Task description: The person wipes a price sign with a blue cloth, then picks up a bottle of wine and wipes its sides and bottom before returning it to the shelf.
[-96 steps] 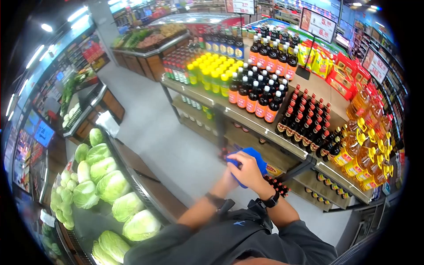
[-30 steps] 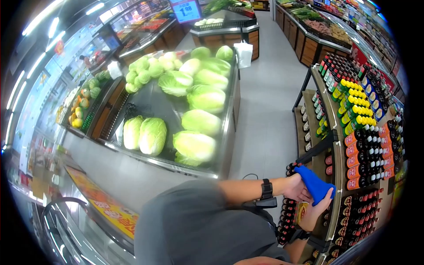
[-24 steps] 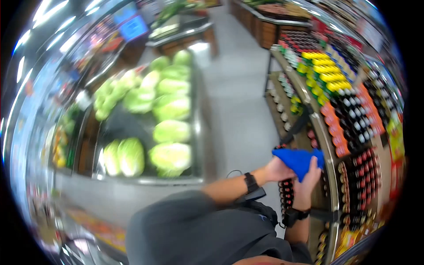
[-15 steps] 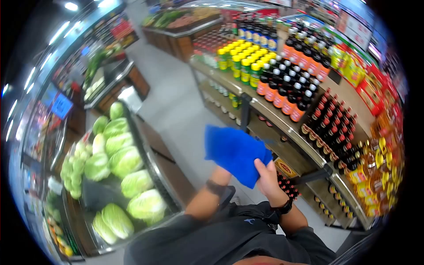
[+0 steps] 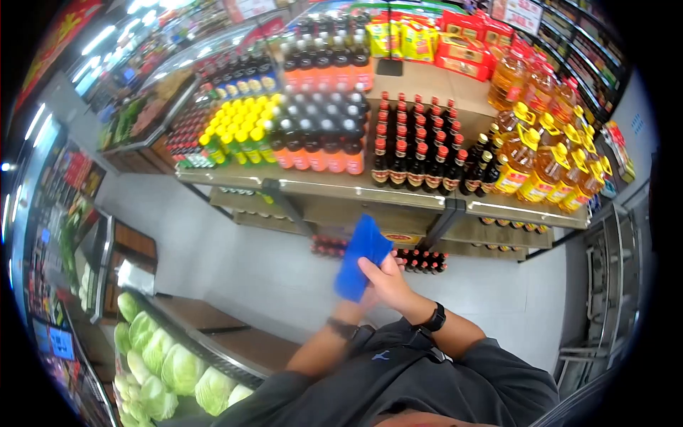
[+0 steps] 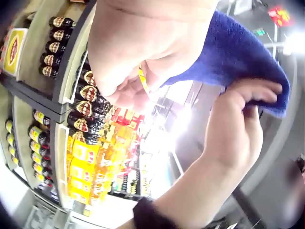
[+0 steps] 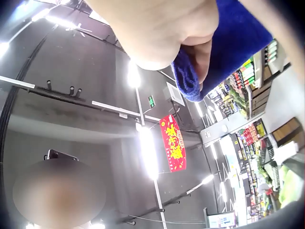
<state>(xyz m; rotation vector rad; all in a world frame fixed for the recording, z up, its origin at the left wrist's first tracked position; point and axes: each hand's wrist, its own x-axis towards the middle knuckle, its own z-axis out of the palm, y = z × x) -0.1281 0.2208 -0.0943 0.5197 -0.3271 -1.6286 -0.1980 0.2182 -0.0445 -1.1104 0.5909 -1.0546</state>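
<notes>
A blue cloth (image 5: 363, 256) with a towel-like nap is held up between both hands in front of the torso. It looks narrow and upright in the head view. My right hand (image 5: 388, 283) grips its right side, thumb on the near face; in the right wrist view the fingers (image 7: 202, 59) curl round a folded edge. My left hand (image 6: 152, 43) holds the cloth's other end with bent fingers. In the head view that hand is blurred and largely hidden behind the cloth. Both wrists wear dark bands.
A wooden shelf (image 5: 320, 186) stands ahead, stocked with dark sauce bottles (image 5: 413, 153), yellow-capped bottles (image 5: 242, 128) and jugs of oil (image 5: 548, 167). More bottles sit low beneath it. Cabbages (image 5: 181, 366) fill a stand at lower left. Metal racks (image 5: 605, 263) are at right; grey floor (image 5: 491, 299) lies between.
The head view swung left to the cabbages, then back right to the bottle shelf. The cloth went from bunched to spread wide, and now appears narrower and upright between the hands.
</notes>
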